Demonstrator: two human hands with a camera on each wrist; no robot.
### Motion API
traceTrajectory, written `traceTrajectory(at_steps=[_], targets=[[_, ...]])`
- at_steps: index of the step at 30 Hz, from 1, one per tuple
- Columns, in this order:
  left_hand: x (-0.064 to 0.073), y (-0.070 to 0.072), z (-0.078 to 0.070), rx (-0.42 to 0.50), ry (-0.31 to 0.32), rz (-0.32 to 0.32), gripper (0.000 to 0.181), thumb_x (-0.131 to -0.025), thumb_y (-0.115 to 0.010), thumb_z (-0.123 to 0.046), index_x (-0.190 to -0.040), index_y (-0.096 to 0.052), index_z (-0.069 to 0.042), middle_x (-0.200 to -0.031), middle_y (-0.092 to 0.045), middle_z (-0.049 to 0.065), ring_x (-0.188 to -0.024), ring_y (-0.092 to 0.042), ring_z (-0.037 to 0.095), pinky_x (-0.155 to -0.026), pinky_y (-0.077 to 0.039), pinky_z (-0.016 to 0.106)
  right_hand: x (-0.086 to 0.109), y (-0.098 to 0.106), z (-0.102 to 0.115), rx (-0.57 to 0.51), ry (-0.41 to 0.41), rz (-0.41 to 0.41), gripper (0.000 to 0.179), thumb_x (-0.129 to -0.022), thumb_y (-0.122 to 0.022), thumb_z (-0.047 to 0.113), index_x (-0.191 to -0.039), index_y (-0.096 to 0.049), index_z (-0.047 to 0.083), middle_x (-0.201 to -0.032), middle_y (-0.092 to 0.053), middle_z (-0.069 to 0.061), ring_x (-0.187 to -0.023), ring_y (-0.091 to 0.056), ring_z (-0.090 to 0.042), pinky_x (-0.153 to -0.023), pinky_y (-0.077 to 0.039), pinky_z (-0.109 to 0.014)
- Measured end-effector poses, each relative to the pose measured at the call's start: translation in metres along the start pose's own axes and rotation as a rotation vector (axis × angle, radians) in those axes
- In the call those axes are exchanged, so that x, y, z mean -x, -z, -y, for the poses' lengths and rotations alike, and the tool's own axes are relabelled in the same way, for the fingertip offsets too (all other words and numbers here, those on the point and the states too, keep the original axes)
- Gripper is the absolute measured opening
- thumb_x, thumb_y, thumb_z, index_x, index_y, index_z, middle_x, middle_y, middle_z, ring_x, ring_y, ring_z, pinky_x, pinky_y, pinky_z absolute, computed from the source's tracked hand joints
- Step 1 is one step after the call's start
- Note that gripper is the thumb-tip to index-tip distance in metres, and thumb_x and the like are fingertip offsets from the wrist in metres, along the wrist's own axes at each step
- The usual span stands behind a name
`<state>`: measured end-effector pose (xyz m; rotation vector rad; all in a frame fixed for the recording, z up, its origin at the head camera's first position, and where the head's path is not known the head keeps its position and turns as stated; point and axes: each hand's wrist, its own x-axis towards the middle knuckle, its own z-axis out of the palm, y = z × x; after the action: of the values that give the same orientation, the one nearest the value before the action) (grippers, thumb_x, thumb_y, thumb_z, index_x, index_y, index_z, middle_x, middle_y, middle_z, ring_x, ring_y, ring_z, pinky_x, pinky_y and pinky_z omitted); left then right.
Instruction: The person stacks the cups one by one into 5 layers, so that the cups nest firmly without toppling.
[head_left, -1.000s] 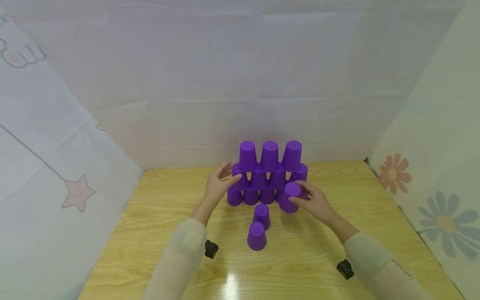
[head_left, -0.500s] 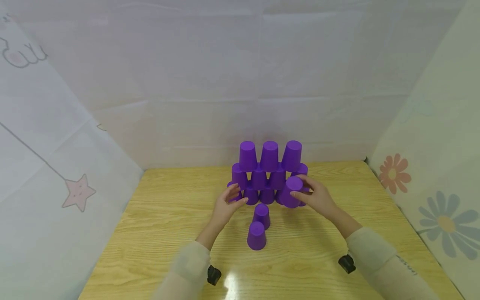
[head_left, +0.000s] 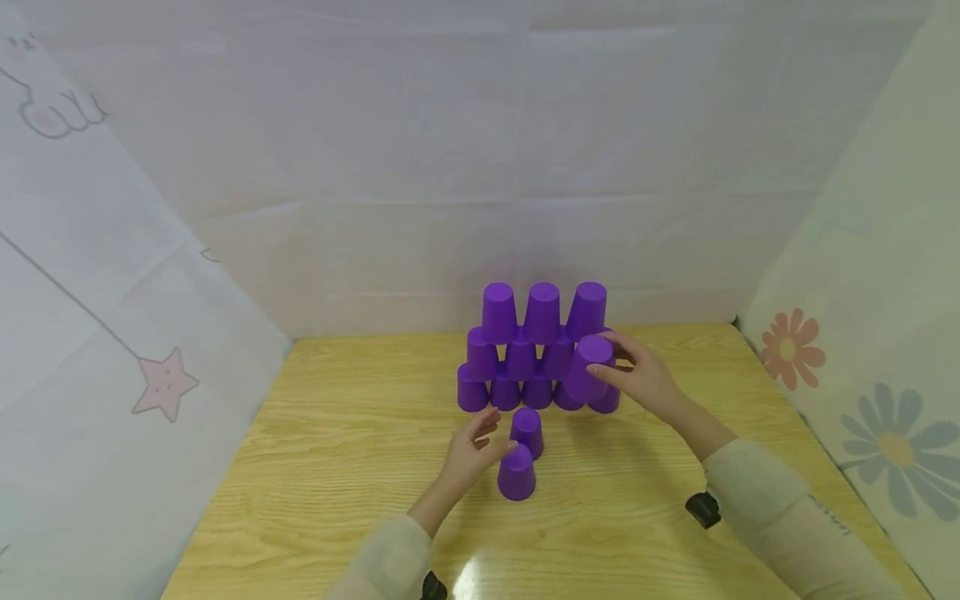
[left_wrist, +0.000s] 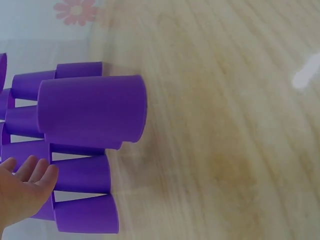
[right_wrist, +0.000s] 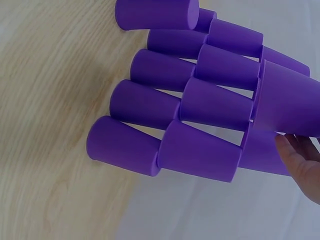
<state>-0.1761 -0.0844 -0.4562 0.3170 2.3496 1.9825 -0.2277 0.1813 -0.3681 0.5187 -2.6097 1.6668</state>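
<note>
Upside-down purple cups form a stacked wall in rows, with three top cups [head_left: 542, 315] along its upper row. My right hand [head_left: 647, 377] pinches a purple cup [head_left: 588, 372] between thumb and fingers, in front of the wall's right side and lifted off the table. In the right wrist view that held cup [right_wrist: 290, 102] is partly cut off by the frame edge. Two more cups stand nearer me, a front cup [head_left: 516, 475] and one behind it [head_left: 527, 432]. My left hand [head_left: 467, 457] is beside the front cup, fingers apart and holding nothing; whether the thumb touches it I cannot tell.
The wall stands near the back of the wooden table [head_left: 322, 467]. Pale cloth [head_left: 397, 167] hangs behind and on both sides, with a printed star and flowers. A small black camera [head_left: 703, 510] sits on the right wrist.
My left hand has come down and toward me from the wall's left side to beside the front cup. My right hand has raised its cup slightly, up and to the right.
</note>
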Motion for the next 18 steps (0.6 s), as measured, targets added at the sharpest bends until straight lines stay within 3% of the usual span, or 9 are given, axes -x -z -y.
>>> traceTrajectory(at_steps=[7, 18], targets=[[0.008, -0.01, 0.004, -0.023, -0.047, 0.003, 0.056, -0.072, -0.068, -0.002, -0.119, -0.042, 0.01, -0.115, -0.046, 0.028, -0.105, -0.043, 0.041, -0.085, -0.033, 0.054, -0.008, 0.012, 0.0, -0.007, 0.042, 0.008, 0.05, -0.08, -0.062, 0.027, -0.123, -0.044, 0.007, -0.11, -0.051, -0.011, -0.102, -0.046, -0.028, -0.081, -0.042, -0.044], [0.012, -0.017, 0.013, -0.042, -0.058, 0.029, 0.055, -0.07, -0.069, -0.002, -0.118, -0.044, 0.01, -0.114, -0.047, 0.029, -0.104, -0.042, 0.045, -0.083, -0.035, 0.055, -0.022, 0.024, 0.018, 0.011, 0.066, -0.001, 0.051, -0.081, -0.061, 0.028, -0.124, -0.043, 0.008, -0.112, -0.051, -0.01, -0.104, -0.045, -0.027, -0.08, -0.041, -0.043]])
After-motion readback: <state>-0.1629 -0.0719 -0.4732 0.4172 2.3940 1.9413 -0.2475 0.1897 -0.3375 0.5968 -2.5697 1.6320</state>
